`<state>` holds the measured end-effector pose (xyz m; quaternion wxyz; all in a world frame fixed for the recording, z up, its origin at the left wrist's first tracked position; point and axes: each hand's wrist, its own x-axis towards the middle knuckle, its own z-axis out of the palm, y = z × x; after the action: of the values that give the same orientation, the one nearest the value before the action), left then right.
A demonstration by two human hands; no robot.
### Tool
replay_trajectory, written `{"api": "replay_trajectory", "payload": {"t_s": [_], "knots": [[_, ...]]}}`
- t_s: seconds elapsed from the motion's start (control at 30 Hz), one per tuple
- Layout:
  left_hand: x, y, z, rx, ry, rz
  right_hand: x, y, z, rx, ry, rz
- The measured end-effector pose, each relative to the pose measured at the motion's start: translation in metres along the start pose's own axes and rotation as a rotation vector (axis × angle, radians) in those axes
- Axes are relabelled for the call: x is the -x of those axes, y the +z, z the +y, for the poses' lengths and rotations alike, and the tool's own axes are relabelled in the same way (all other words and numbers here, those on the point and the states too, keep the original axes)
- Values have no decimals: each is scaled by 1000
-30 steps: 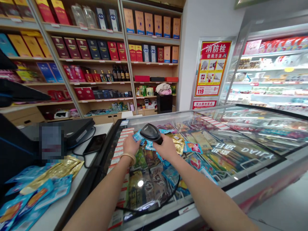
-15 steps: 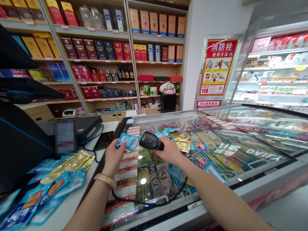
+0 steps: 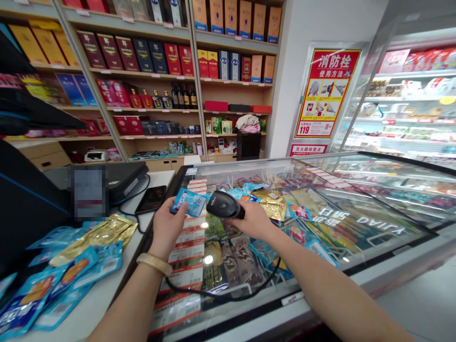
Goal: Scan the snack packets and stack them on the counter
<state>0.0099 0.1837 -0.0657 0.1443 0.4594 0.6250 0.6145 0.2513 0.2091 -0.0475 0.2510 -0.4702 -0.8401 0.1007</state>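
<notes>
Pinched between the thumb and fingers of my left hand [image 3: 168,224] is a small blue snack packet [image 3: 190,202], held above the freezer's glass top. My right hand [image 3: 257,219] grips a black barcode scanner [image 3: 224,205] by its handle, the head aimed left at the packet with a small gap between them. A black cable [image 3: 228,298] loops below the scanner over the glass. Behind my right hand, gold packets [image 3: 272,204] and more blue packets lie on the glass. On the counter to my left rests a pile of blue packets [image 3: 80,266] with a gold packet [image 3: 94,240] on it.
The glass-topped freezer [image 3: 359,280] spans the middle and right. A black phone [image 3: 151,199] lies on the white counter [image 3: 123,266], beside a dark checkout machine [image 3: 21,190]. Shelves of boxed bottles [image 3: 149,78] line the back wall; a lit fridge [image 3: 416,109] stands at right.
The camera view has tilted down and shifted slightly, so the shelves sit higher. Both hands keep their holds, with the packet and scanner in nearly the same relation.
</notes>
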Motion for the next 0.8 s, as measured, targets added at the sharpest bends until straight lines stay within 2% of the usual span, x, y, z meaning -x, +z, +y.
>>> {"api": "replay_trajectory", "payload": {"t_s": [0.4,0.6,0.7,0.8], "knots": [[-1,0,-7,-22,40,15,0,3,2,-34,4,27],[-2,-5,2,-149,116,119,0,5,5,-57,9,39],[-6,-25,12,-217,190,174,0,6,6,-66,0,39],[-6,-69,22,-471,322,175,1,6,6,-71,-6,53]]}}
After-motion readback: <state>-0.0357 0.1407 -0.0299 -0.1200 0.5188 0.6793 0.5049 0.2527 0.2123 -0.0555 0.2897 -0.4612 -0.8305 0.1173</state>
